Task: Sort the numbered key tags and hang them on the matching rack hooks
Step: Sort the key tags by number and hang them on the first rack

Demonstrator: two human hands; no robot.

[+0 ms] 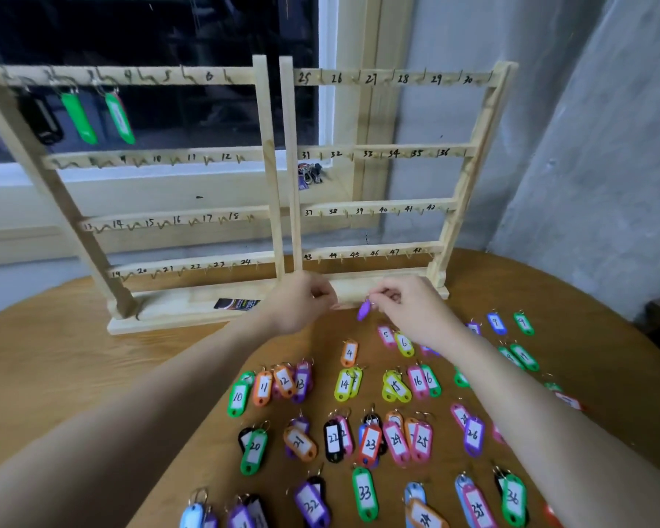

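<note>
Right hand (397, 302) is pinching a purple tag (364, 310) by its ring, dangling just above the bench (73, 360) in front of the rack (271, 177). Left hand (302, 302) is curled up close by, can't tell if it's holding anything. I'd read the number first, then slip the ring over the matching hook.

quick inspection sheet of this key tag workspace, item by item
surface: round wooden table, bare wood at left.
job's things: two wooden racks with numbered hooks; three tags hang on the top left bar; many numbered tags lie in rows on the table.
clutter: bunch of keys behind the racks; dark label on the rack base.
hands: right hand pinches a purple tag; left hand curled, contents unclear.
cables: nothing seen.
surroundings: dark window, grey wall.
</note>
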